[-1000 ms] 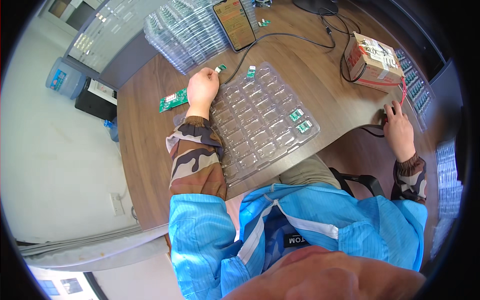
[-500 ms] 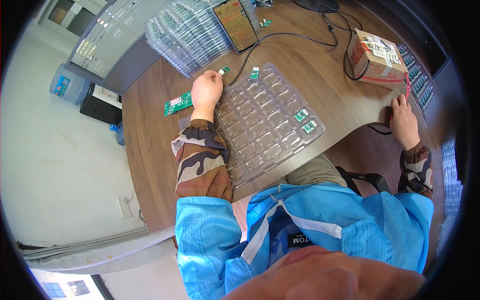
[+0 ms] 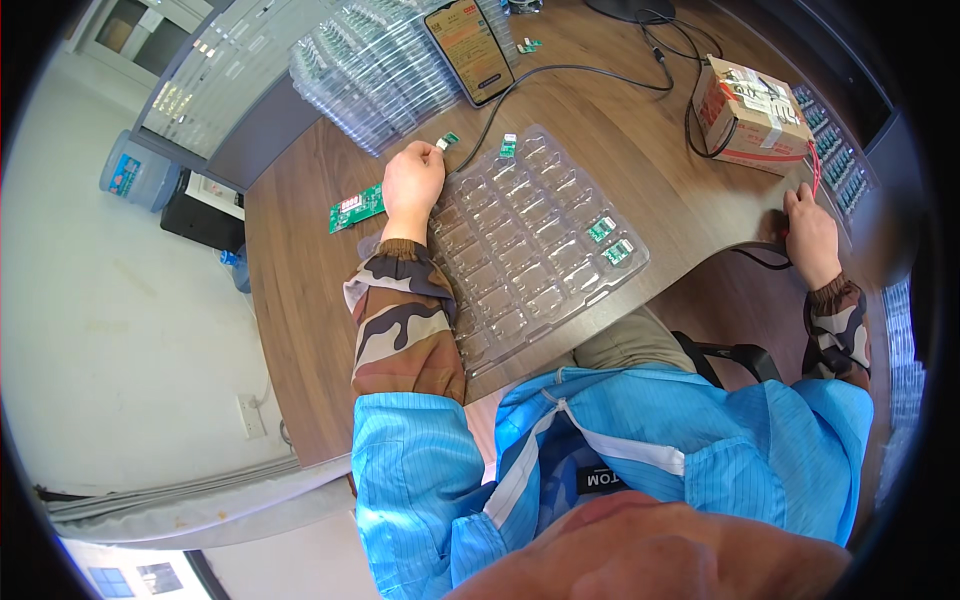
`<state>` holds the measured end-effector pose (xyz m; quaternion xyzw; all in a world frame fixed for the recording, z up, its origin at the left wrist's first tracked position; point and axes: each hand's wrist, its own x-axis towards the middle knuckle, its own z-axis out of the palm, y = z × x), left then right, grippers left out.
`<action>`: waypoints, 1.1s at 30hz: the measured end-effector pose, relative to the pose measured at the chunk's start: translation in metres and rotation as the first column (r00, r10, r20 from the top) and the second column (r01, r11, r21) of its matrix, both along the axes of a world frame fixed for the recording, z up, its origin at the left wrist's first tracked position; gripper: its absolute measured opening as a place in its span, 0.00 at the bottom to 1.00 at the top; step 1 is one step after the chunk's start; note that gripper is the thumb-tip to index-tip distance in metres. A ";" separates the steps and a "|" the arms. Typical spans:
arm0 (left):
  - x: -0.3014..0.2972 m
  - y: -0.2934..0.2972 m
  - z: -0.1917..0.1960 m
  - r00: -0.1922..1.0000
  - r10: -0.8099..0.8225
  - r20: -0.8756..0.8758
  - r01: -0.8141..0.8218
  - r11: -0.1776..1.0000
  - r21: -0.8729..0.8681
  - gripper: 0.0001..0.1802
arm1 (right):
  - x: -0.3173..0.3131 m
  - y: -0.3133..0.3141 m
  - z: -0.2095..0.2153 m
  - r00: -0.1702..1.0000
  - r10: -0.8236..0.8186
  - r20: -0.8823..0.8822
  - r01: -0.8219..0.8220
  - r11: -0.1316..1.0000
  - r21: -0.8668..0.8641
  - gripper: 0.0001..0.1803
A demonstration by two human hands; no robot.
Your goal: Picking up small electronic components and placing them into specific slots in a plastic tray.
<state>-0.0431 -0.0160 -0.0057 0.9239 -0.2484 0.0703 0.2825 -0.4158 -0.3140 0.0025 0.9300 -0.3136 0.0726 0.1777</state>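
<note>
Left hand (image 3: 412,185) pinches a small green board (image 3: 449,140) at its fingertips; board's long axis runs up-right, away from the hand, just off the clear tray's (image 3: 500,300) far-left corner. Tray pockets: one board (image 3: 508,146) in the far corner right of the grip, two (image 3: 609,240) at the right edge, the rest look bare. Long green PCB (image 3: 357,207) lies just left of the hand. Right hand (image 3: 812,235) rests at the desk edge near a red wire (image 3: 815,172) below the box (image 3: 750,100); can't tell its grip.
</note>
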 end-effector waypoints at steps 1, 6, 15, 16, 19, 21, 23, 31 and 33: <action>0.000 0.000 0.000 1.000 0.003 -0.002 -0.003 1.000 0.000 0.13 | 0.002 0.000 0.001 1.000 -0.005 -0.021 0.005 1.000 0.005 0.10; 0.000 0.000 0.000 1.000 0.012 -0.005 -0.012 1.000 0.002 0.13 | 0.001 -0.008 -0.002 0.996 0.068 -0.057 -0.066 0.997 0.041 0.09; 0.000 0.002 0.001 0.999 0.038 -0.025 -0.038 0.999 0.003 0.12 | 0.047 0.066 0.076 0.966 0.259 -0.001 -0.259 0.965 -0.028 0.08; -0.001 0.003 0.001 0.999 0.038 -0.021 -0.038 0.999 -0.009 0.12 | 0.065 0.077 0.084 0.950 0.309 0.050 -0.309 0.951 -0.016 0.07; 0.001 0.001 0.000 1.000 0.027 -0.014 -0.027 0.999 -0.026 0.12 | 0.127 0.097 0.089 0.708 0.650 0.278 -0.653 0.752 -0.095 0.03; -0.001 -0.001 0.002 1.000 0.024 -0.008 -0.024 0.999 -0.029 0.12 | 0.183 0.106 0.087 0.591 0.732 0.339 -0.789 0.611 0.056 0.05; -0.001 -0.001 0.003 0.999 0.034 -0.003 -0.034 0.999 -0.033 0.12 | 0.244 0.115 0.074 0.555 0.726 0.405 -0.832 0.490 0.261 0.06; -0.004 -0.001 0.003 0.999 0.034 -0.015 -0.035 0.998 -0.057 0.13 | 0.350 0.154 0.031 0.615 0.722 0.318 -0.782 0.507 0.362 0.09; -0.001 0.000 0.001 0.998 0.068 -0.012 -0.069 0.993 -0.094 0.13 | 0.353 0.166 0.030 0.592 0.743 0.312 -0.801 0.501 0.327 0.09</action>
